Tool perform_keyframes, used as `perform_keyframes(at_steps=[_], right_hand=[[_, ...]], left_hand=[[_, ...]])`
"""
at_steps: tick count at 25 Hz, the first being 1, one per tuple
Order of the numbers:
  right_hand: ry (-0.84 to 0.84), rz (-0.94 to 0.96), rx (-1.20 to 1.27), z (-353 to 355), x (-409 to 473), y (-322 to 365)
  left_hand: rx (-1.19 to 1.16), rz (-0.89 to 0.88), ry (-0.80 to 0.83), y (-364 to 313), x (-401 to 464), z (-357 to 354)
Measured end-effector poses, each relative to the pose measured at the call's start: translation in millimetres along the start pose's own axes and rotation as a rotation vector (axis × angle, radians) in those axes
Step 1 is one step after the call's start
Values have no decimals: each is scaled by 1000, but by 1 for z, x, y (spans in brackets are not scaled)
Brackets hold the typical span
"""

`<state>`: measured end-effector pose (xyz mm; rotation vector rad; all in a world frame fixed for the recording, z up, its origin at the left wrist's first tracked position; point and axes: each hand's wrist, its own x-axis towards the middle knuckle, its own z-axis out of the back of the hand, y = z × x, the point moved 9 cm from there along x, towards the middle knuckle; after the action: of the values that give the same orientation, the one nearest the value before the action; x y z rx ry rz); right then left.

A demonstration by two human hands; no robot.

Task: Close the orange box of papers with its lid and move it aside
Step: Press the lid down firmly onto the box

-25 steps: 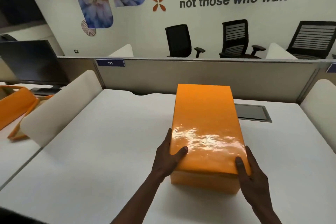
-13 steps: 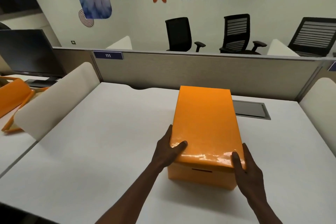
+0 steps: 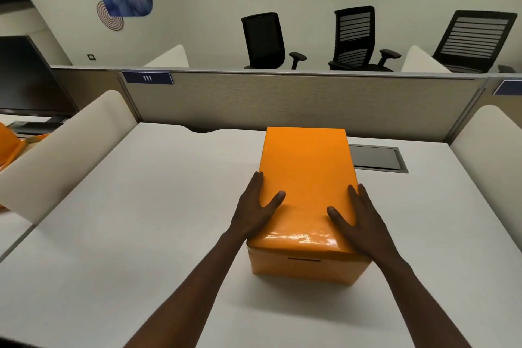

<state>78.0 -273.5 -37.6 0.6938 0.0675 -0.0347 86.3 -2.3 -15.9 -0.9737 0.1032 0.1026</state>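
Note:
An orange box (image 3: 303,267) stands on the white desk (image 3: 141,220) with its glossy orange lid (image 3: 306,178) seated on top, so the papers inside are hidden. A narrow slot shows on the box's near face. My left hand (image 3: 255,210) grips the lid's left edge, thumb on top and fingers down the side. My right hand (image 3: 360,220) holds the right edge the same way. Both hands sit toward the near end of the box.
A grey cable hatch (image 3: 377,157) is set into the desk just right of the box. A grey partition (image 3: 282,104) closes off the far edge, with cream dividers (image 3: 65,150) at both sides. A monitor (image 3: 25,79) and orange items (image 3: 11,147) are on the left desk. Black office chairs (image 3: 265,39) stand beyond.
Both hands have slid forward along the lid's sides from its near corners. The lid now sits lower and flat on the box.

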Motion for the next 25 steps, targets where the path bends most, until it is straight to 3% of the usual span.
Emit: perform_keyframes(at_steps=[10, 15, 19, 25], right_hand=[[2, 9, -165, 1, 4, -9], [-42, 46, -177, 22, 42, 16], [-5, 27, -197, 4, 56, 18], [11, 16, -198, -4, 58, 6]], left_hand=[[143, -52, 12, 14, 14, -11], [203, -117, -58, -10, 47, 3], [283, -149, 32, -17, 74, -5], [230, -144, 4, -6, 74, -9]])
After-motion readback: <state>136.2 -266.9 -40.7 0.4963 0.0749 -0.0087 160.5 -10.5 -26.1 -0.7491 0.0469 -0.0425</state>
